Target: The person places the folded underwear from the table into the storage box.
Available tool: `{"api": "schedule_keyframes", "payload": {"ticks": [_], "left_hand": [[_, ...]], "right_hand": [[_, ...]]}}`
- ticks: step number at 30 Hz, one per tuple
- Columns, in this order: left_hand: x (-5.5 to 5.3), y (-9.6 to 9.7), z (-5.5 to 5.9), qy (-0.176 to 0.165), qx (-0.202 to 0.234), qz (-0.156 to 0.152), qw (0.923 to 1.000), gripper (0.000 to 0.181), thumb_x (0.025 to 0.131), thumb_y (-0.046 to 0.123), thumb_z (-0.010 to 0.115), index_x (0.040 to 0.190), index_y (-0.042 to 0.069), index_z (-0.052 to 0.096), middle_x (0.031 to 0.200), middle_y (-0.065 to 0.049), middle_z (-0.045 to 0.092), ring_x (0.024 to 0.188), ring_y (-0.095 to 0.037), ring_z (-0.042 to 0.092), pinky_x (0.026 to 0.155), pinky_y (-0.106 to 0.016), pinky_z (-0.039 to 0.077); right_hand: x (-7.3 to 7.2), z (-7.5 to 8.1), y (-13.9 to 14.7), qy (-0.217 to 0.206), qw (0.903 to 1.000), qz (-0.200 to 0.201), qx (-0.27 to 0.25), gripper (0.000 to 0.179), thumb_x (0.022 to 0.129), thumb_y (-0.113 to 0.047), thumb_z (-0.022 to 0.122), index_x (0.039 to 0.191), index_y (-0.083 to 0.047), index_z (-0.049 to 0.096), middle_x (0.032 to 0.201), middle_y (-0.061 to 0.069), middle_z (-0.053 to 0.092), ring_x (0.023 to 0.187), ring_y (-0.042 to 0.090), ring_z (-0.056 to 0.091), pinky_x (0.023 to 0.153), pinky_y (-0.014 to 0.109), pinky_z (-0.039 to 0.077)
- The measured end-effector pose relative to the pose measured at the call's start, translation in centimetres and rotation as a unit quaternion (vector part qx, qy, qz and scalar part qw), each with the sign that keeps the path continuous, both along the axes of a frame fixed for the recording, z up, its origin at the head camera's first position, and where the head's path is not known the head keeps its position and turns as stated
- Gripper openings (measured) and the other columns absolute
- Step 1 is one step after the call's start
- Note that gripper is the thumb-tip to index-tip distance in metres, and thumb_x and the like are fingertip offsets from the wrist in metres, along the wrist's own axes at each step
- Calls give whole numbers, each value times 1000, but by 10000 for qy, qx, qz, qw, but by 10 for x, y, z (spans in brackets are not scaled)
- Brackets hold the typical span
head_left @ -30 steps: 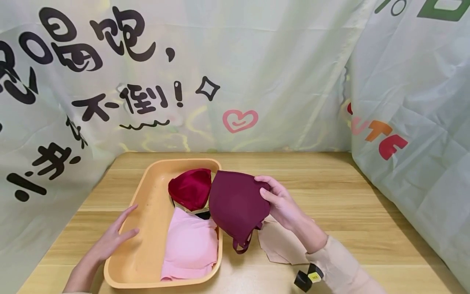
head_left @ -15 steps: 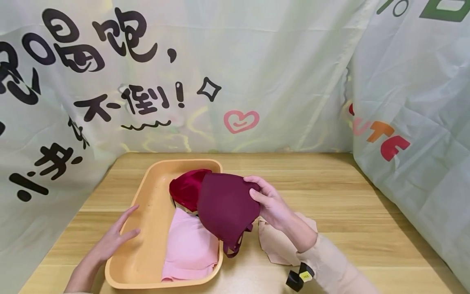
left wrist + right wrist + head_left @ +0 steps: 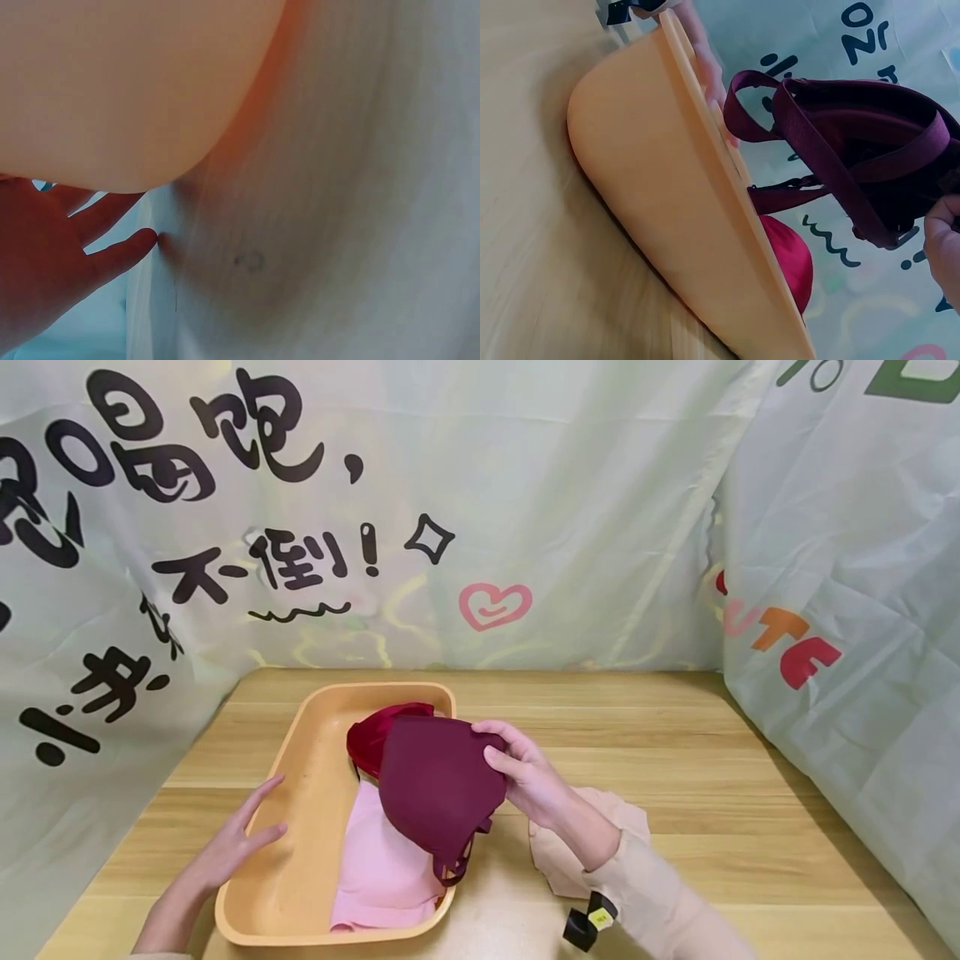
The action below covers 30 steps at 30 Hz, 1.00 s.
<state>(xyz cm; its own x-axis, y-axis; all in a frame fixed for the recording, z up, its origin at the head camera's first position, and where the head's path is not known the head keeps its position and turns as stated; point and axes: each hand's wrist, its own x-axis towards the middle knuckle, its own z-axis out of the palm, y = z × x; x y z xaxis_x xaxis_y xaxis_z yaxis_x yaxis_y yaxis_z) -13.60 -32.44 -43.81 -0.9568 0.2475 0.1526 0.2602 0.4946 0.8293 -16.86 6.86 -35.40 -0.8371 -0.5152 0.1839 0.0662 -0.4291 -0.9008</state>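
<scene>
My right hand (image 3: 528, 777) pinches a folded dark purple bra (image 3: 442, 781) by its right edge, with thumb and fingers on either side. In the right wrist view the straps of the bra (image 3: 817, 165) hang in loops above the rim of an orange tray (image 3: 667, 172). Inside the tray lie a red bra (image 3: 371, 739) and a pink bra (image 3: 382, 864), both partly hidden under the purple one in the head view. My left hand (image 3: 240, 839) is at the tray's left rim, fingers spread. In the left wrist view this hand (image 3: 67, 255) shows beside the tray's wall.
A beige folded cloth piece (image 3: 555, 860) lies on the wooden table (image 3: 697, 793) right of the tray, partly behind my right forearm. A black strap device with a yellow label (image 3: 588, 920) sits on the right wrist. Printed curtains (image 3: 600, 527) stand behind and at both sides.
My right hand has carried the purple bra leftward, from beside the tray's right rim to over the red and pink bras. The left hand has stayed at the tray's left rim.
</scene>
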Motion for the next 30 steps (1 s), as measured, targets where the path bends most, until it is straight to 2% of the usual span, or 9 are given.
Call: {"api": "schedule_keyframes", "payload": {"ticks": [13, 26, 30], "left_hand": [[-1, -1, 0, -15, -59, 46, 10000, 66, 86, 7, 54, 142, 1, 21, 142, -34, 15, 125, -59, 9, 84, -77, 12], [-2, -1, 1, 24, -78, 54, 10000, 66, 85, 7, 55, 141, 0, 22, 142, -34, 17, 125, -57, 12, 86, -76, 13], [-1, -1, 1, 12, -91, 43, 9999, 66, 85, 7, 55, 142, 0, 21, 142, -34, 16, 125, -58, 11, 85, -77, 13]], "right_hand": [[0, -13, -31, -209, 9992, 337, 28, 19, 91, -17, 54, 108, -27, 56, 105, -2, 52, 84, 8, 57, 66, 21, 50], [2, -33, -60, -249, 9970, 704, 200, 28, 94, -3, 43, 106, -26, 55, 97, -3, 57, 80, 6, 60, 67, 20, 51], [4, -40, -64, -304, 9962, 652, 495, 25, 94, -3, 44, 109, -19, 55, 98, -3, 57, 83, 6, 59, 69, 21, 51]]}}
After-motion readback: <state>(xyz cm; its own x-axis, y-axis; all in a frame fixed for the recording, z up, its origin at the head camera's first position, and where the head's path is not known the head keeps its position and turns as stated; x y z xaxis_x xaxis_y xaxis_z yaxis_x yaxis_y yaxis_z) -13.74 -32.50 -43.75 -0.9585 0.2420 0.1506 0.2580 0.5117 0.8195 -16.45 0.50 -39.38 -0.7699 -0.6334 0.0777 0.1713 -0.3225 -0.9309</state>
